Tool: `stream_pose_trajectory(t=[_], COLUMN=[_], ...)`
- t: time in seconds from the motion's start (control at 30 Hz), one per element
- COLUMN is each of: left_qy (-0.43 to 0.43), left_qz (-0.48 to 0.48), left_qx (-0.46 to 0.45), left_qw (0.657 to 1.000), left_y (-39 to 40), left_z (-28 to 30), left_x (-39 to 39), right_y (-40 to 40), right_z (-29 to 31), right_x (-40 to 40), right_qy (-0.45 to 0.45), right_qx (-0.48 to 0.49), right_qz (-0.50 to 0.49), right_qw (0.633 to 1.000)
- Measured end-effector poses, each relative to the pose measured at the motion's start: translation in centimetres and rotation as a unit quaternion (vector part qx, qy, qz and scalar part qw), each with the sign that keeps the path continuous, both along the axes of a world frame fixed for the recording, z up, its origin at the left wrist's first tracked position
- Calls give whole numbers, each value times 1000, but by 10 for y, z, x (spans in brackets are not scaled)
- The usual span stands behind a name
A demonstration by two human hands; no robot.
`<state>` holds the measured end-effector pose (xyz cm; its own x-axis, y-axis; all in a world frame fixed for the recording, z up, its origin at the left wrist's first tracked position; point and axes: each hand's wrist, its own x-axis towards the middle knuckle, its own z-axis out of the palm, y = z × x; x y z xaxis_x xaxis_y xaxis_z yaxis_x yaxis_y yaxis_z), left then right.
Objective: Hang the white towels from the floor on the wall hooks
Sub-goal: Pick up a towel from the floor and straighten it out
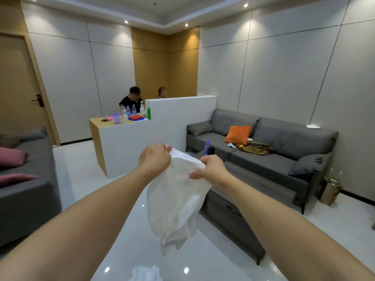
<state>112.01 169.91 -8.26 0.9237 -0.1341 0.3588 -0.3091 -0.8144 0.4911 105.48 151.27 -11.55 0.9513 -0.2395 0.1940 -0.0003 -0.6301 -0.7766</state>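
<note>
Both hands pinch the towel's (176, 199) top hem, left hand (155, 159) and right hand (211, 169) close together, cloth hanging above the floor (223, 260). Slide them apart along the hem; another towel (145, 273) lies below.

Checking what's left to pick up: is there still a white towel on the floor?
Yes, a second white towel lies on the floor below the held towel.

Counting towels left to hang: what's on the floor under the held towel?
Under the towel gripped by the left hand and right hand, another white towel lies on the floor, cut off by the frame edge.
</note>
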Motion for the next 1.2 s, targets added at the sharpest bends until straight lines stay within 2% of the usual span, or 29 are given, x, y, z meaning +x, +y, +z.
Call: stream_pose_trajectory(t=[0.07, 0.17, 0.23, 0.3, 0.37, 0.43, 0.5, 0.63, 0.73, 0.83, 1.03, 1.2], left_qy=[-17, -18, 9, 30, 45, 100, 138, 81, 48, 55, 72, 59], left_qz=[9, 54, 82, 59, -41, -165, -232, -181, -136, -116, -176, -164], left_qx=[1, -15, -25, -22, -25, -21, -22, -18, -52, -101, -72, -97], left_qw=[1000, 998, 996, 998, 998, 981, 963, 980, 988, 987, 979, 980], left_y=[-25, -59, -79, -107, -143, -191, -238, -292, -311, -338, -405, -466], left_z=[7, 16, 19, 19, 15, 9, -1, -14, -11, -6, -10, -14], left_x=[-1, 1, 7, 9, 5, -8, -16, -6, 8, 23, 61, 115], right_y=[-29, -84, -121, -152, -169, -180, -193, -244, -288, -316, -353, -412], right_z=[1, -6, -10, -6, 5, 17, 25, 23, 13, 4, 13, 14], right_x=[0, -4, -9, -9, -6, -4, -4, -7, -7, 4, 50, 104], right_qy=[37, 102, 111, 73, 10, -32, -41, -62, -45, 1, -63, -74], right_qx=[-139, -197, -176, -132, -60, 20, 55, -58, -54, -75, 14, 2], right_qz=[-32, -75, -92, -88, -67, -29, -1, -30, -35, -33, -44, -47], right_qw=[989, 972, 974, 985, 996, 999, 998, 996, 997, 997, 997, 996])
